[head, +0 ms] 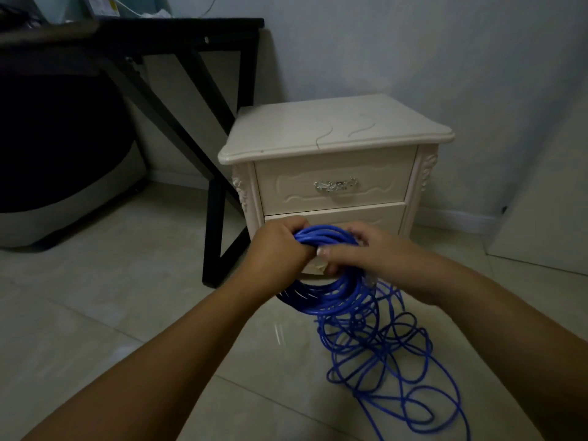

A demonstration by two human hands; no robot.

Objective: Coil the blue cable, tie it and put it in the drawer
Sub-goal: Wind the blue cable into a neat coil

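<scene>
Two hands meet in front of a cream nightstand [334, 128], and both hold the blue cable [327, 300]. The left hand [280, 246] has its fingers closed round the top of the coil, and the right hand [372, 253], just beside it at 3 o'clock, curls its fingers on the same bundle. The coil hangs down from the hands toward 6 o'clock, above the floor [127, 281]. A big part of the cable is not wound yet. It lies as a loose tangle [397, 361] on the floor at 5 o'clock from the hands. I judge the coiling is about half done, and the tying and the drawer come later. To do this step well, the left hand should keep the loops firmly together. The right hand should bring each new loop at the same size and let the strand turn freely, so that the tangle does not pull into a knot. The upper drawer [334, 186] at 12 o'clock looks closed. The lower drawer [375, 214] is partly hidden by the hands, so I cannot tell if it is open. The leg of a black table [219, 230] stands near at 9 o'clock, and a pale board [547, 202] leans at 3 o'clock. The free room is on the floor at 7 o'clock.
</scene>
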